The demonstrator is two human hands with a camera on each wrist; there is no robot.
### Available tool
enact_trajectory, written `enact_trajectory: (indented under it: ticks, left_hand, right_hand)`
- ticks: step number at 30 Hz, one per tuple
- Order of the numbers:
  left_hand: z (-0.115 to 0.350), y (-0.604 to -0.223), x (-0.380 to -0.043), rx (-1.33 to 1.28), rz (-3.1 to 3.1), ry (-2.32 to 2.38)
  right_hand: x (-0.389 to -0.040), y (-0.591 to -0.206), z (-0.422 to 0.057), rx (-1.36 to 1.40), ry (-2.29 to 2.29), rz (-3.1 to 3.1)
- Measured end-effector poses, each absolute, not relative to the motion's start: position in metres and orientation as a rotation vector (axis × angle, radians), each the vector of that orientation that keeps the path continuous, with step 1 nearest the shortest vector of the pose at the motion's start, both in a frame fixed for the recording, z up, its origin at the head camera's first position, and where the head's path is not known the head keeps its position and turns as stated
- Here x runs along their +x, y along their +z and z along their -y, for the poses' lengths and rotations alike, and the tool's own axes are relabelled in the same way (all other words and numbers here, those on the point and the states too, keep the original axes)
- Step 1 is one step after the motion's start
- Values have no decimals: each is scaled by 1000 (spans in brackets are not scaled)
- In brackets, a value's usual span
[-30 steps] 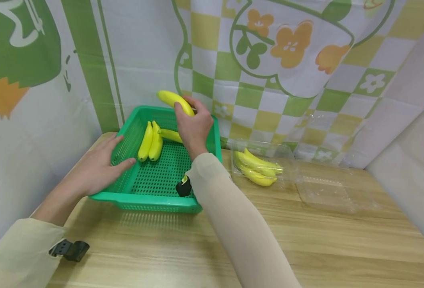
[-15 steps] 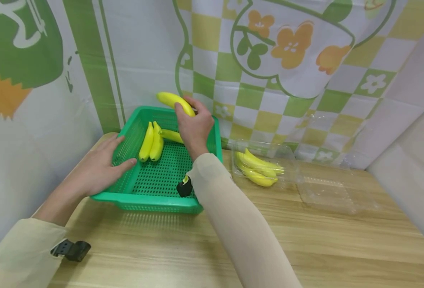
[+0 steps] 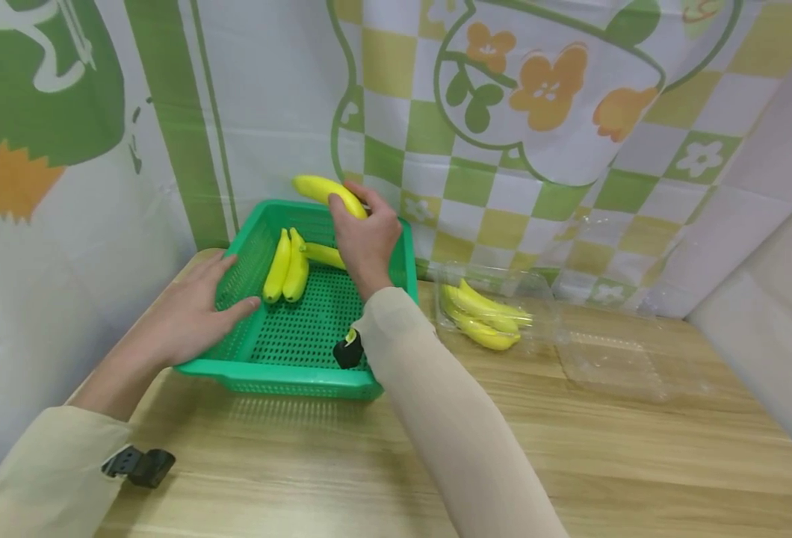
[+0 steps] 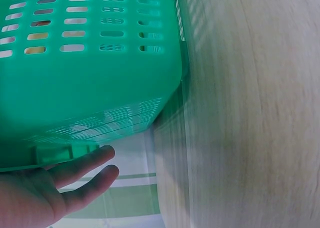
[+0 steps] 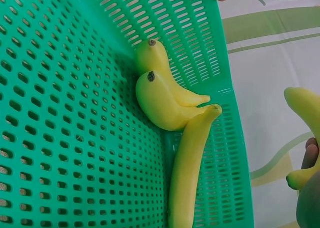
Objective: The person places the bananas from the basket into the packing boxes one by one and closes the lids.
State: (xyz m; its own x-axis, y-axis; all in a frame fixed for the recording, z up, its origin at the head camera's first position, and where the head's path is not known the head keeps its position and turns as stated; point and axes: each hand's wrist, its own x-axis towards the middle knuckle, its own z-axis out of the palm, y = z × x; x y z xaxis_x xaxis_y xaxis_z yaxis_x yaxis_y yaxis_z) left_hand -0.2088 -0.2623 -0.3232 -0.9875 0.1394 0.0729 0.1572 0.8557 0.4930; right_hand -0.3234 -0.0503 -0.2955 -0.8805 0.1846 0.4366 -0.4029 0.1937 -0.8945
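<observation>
My right hand [image 3: 367, 243] holds a yellow banana [image 3: 322, 188] above the back of a green plastic basket [image 3: 288, 373]. In the right wrist view, a second dark-tipped end [image 5: 299, 179] shows beside the held banana [image 5: 302, 106]; whether it belongs to another banana I cannot tell. Two bananas [image 3: 277, 269] lie side by side in the basket, and a third banana [image 5: 189, 173] touches them, partly hidden by my right hand in the head view. My left hand [image 3: 190, 310] rests on the basket's left rim, fingers extended, thumb over the inside.
Right of the basket, a clear plastic clamshell box [image 3: 537, 291] lies open with several bananas [image 3: 483, 317] in its left half. Everything stands on a wooden table [image 3: 436, 463]. A patterned curtain [image 3: 429, 134] closes off the back, and pale cloth walls flank the sides.
Both hands keep their places at the basket, and the banana stays in my right hand. The whole head view has shifted very slightly.
</observation>
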Motion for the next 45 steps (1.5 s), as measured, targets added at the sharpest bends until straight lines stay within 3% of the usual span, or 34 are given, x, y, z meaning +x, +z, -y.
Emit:
enact_trajectory:
  ticks: [14,45]
  left_hand:
    - [261,-323,-210,-236,2997,-811]
    - [261,-324,-211,-243,2996,-791]
  right_hand:
    - [-324,-292,51,160,1752,2039]
    - [-313,-245,25,94,1873,2082]
